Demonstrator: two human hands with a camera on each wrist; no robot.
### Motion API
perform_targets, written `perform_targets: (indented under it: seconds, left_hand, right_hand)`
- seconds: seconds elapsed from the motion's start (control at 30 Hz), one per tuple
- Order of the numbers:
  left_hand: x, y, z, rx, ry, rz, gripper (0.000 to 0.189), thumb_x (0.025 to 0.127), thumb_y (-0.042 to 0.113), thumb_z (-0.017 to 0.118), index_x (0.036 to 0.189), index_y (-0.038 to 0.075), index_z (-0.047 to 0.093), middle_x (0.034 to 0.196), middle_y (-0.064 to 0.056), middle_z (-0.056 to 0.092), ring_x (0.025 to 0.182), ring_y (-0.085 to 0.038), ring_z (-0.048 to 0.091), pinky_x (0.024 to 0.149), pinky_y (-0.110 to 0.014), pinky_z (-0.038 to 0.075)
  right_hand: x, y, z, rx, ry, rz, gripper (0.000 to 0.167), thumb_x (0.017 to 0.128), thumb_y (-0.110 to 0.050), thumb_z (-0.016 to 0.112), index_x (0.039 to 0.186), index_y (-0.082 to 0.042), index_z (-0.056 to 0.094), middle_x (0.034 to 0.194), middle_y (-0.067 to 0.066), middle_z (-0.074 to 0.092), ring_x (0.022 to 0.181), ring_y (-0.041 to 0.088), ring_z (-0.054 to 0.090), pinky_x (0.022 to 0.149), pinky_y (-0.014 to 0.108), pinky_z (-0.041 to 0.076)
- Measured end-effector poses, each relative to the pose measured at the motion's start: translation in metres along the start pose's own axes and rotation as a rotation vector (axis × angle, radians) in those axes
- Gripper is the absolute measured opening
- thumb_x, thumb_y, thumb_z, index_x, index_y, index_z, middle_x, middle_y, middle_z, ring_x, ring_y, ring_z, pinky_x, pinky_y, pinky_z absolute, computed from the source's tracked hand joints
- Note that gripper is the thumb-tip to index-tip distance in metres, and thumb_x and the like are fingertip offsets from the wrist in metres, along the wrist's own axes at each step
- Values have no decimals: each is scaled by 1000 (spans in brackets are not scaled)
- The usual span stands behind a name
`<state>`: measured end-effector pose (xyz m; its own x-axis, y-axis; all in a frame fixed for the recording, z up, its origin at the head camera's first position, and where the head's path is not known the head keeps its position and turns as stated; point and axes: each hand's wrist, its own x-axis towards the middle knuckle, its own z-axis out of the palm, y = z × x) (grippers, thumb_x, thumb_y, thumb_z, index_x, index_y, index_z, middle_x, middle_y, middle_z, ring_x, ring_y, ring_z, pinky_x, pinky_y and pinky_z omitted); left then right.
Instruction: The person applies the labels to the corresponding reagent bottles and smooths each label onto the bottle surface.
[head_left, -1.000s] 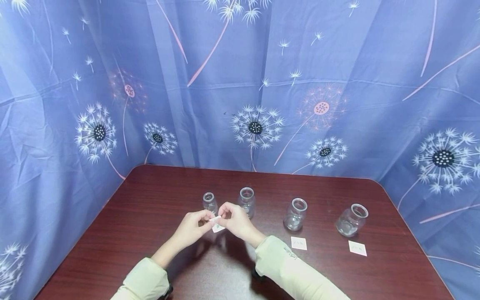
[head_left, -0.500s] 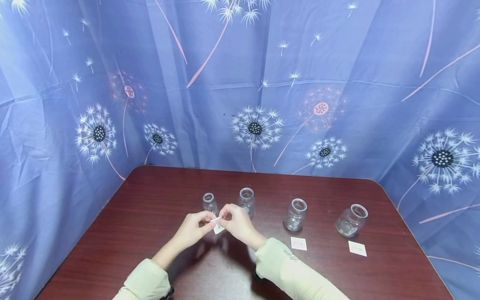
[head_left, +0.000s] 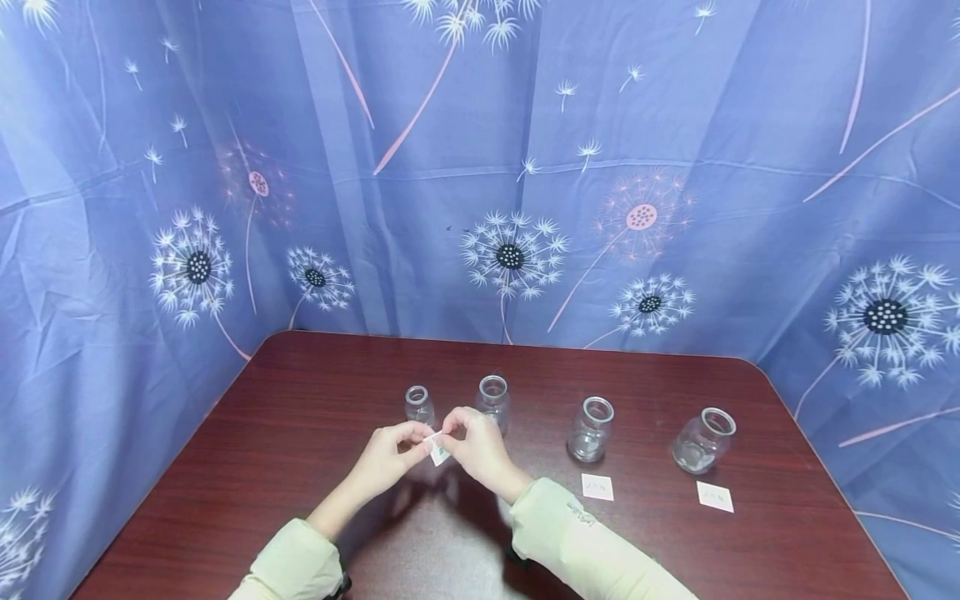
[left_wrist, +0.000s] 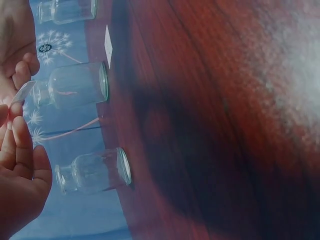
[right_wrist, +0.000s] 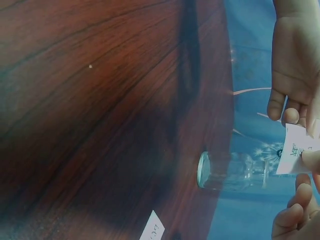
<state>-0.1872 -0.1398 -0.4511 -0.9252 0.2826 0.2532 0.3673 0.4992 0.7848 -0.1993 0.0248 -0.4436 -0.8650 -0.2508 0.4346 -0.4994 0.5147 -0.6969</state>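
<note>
Above the table, my left hand (head_left: 390, 458) and right hand (head_left: 480, 446) hold a small white paper label (head_left: 439, 452) between them, pinched at its upper edge by thumbs and fingers. Dark printed writing shows on the label (right_wrist: 290, 150) in the right wrist view, where fingers hide part of it. Just behind the hands stands a small clear glass jar (head_left: 418, 404). A taller glass jar (head_left: 492, 398) is behind my right hand, which covers its lower part.
Farther right stand two more open glass jars, one upright (head_left: 590, 432) and one at the far right (head_left: 702, 442). White cards with faint writing lie before them, one left (head_left: 597, 487) and one right (head_left: 715, 497). A blue dandelion-print curtain (head_left: 420, 208) hangs behind the dark red table (head_left: 315, 400).
The label has turned slightly between the fingers and now hangs more tilted. My right hand has shifted a little to the right. Jars and cards stay put.
</note>
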Motion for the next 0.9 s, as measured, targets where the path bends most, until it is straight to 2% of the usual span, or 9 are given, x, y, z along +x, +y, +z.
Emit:
perform_targets:
  seconds: [0.17, 0.3, 0.43, 0.73, 0.9]
  left_hand:
    - [0, -2, -2, -17, -26, 21, 12, 82, 16, 60, 89, 8, 64, 81, -2, 67, 74, -1, 57, 70, -24, 48]
    - [0, -1, -5, -19, -67, 19, 13, 85, 16, 56, 89, 6, 64, 75, -8, 65, 68, 1, 53, 62, -22, 46]
    - [2, 0, -9, -33, -135, 5, 14, 86, 13, 54, 88, 3, 64, 70, -14, 61, 62, 1, 49, 55, -19, 42]
    - [4, 0, -14, -60, -251, -24, 14, 82, 9, 55, 87, 1, 65, 80, -10, 65, 66, -1, 52, 59, -18, 44]
    - [4, -2, -15, -72, -289, -18, 14, 81, 10, 54, 87, 2, 65, 80, -9, 65, 66, -9, 58, 59, -19, 46]
  right_hand:
    - [-2, 0, -2, -5, -23, -22, 15, 66, -6, 69, 66, -11, 55, 69, 0, 56, 60, 18, 52, 56, 15, 36]
    - [-4, 0, -3, 7, -57, -32, 16, 66, -5, 68, 66, -11, 54, 69, -1, 54, 60, 15, 52, 55, 15, 37]
    - [-7, 0, -4, 29, -98, -35, 16, 68, -5, 68, 67, -11, 53, 70, -1, 54, 60, 14, 51, 54, 14, 37]
    - [-10, 4, -3, 65, -139, -82, 17, 68, -4, 68, 67, -11, 54, 69, 0, 53, 61, 3, 48, 54, 17, 41]
    - [-11, 5, -2, 78, -151, -117, 16, 68, -3, 68, 67, -11, 54, 69, -1, 53, 63, 3, 48, 55, 15, 39]
